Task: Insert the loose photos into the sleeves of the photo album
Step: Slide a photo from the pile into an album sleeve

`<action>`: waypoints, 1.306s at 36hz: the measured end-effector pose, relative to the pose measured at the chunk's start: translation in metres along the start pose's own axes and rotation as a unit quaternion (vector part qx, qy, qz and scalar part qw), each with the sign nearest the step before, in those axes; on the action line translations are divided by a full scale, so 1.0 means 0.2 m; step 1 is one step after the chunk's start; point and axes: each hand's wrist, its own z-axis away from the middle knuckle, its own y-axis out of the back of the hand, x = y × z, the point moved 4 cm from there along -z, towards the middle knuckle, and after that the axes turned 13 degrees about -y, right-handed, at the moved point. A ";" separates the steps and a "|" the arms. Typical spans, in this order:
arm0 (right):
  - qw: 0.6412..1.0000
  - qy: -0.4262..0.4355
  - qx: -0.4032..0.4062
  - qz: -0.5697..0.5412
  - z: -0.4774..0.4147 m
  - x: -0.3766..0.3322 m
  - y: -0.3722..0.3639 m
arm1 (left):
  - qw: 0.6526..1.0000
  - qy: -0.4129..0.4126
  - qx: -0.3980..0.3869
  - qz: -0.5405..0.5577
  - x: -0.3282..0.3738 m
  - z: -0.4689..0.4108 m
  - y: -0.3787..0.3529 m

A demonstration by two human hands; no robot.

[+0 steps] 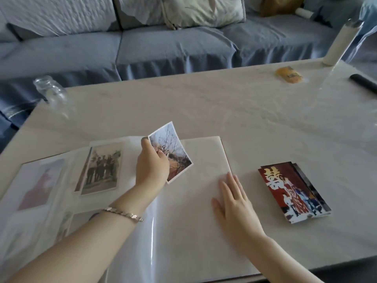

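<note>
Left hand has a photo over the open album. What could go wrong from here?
1. The photo is already bowed in the left hand grip; forcing it into a sleeve that way may crease it.
2. The right hand lies flat on the right page of the album, so it may press the sleeve shut there.
3. The stack of loose photos sits fanned beside that hand; a careless reach could scatter it.

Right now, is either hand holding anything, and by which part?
The left hand pinches a loose photo by its left edge. The right hand holds nothing, lying flat on the open album.
</note>
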 end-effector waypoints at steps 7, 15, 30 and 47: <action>0.999 -0.009 0.043 -0.002 0.01 0.01 -0.04 | 0.996 -0.040 0.007 -0.084 -0.07 -0.02 0.00; 0.996 -0.010 0.081 0.029 0.01 0.00 -0.04 | 0.993 -0.066 0.031 -0.093 -0.06 -0.04 0.01; 0.995 -0.003 0.094 0.033 -0.01 0.00 -0.05 | 0.969 -0.100 -0.170 -0.152 -0.04 -0.06 -0.11; 0.994 0.005 0.107 0.032 -0.02 0.00 -0.06 | 0.988 0.039 -0.142 0.041 -0.09 -0.11 -0.22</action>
